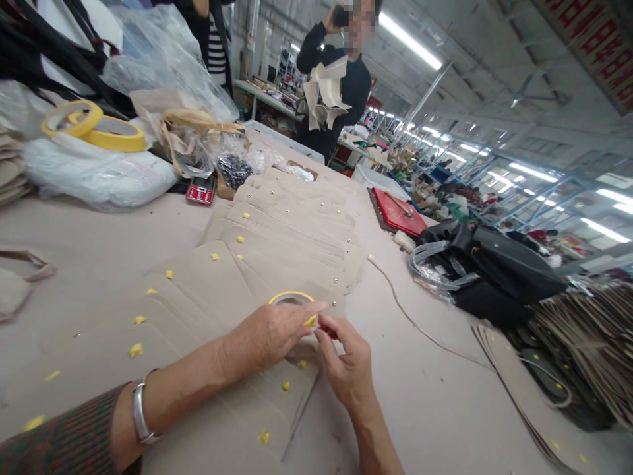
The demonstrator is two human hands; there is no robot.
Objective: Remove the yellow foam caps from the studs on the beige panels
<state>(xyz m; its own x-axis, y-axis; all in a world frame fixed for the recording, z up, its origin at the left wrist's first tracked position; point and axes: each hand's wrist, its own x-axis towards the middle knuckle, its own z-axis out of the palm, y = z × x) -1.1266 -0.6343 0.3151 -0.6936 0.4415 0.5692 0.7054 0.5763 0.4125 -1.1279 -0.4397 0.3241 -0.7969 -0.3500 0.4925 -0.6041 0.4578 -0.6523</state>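
Ribbed sleeve is showing near left, left hand clasping yellow tape roll over beige panels; right fingers are curling beside it, can't tell if pinching.

Reference: the panel stack, located on the bench. A tape roll is positioned at the right part of the stack; its underside is hidden. Left of the stack: a fabric piece. Left rear of the stack: a package with two tape rings on top. Nearer the stack's left rear edge: a keypad device. Right of the stack, proceeding outward: a cord, then a bag, then a panel pile. Right rear: a board with a hammer on it.
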